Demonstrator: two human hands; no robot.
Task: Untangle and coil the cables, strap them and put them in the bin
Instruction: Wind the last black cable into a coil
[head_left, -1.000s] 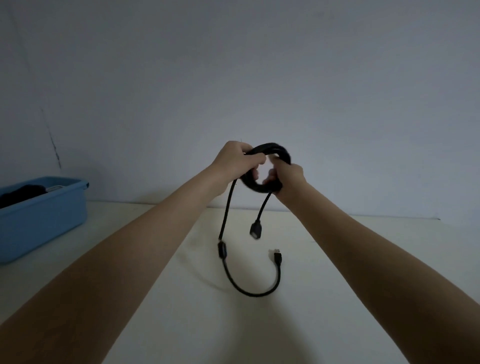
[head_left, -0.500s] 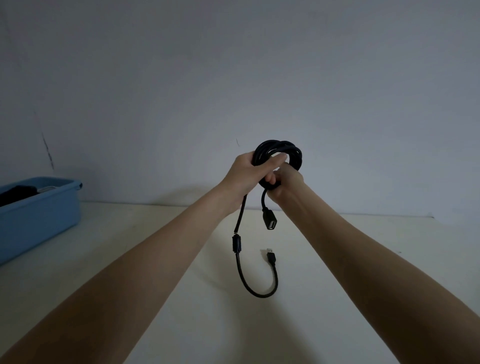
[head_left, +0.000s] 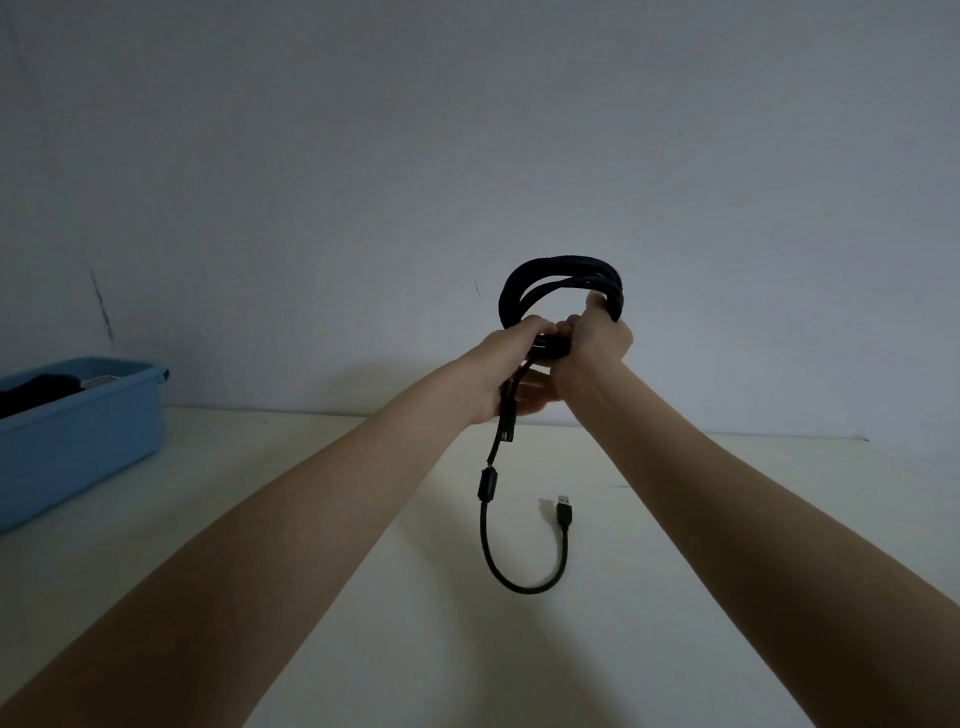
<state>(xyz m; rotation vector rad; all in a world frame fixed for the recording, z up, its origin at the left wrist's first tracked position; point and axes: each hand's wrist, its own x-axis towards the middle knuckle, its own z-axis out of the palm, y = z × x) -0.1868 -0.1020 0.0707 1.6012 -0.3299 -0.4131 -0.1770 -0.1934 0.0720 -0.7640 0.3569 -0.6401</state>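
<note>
While both hands grip coil (head_left: 558, 283) | fingers (head_left: 571, 325) curled round cable (no legible writing)

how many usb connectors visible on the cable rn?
2. One plug at the free end, curled up over the table; one connector hanging just below the left hand. More may be hidden in the coil.

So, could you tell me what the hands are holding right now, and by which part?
Both hold the coiled black cable at the bottom of its loops: left hand and right hand side by side.
</note>
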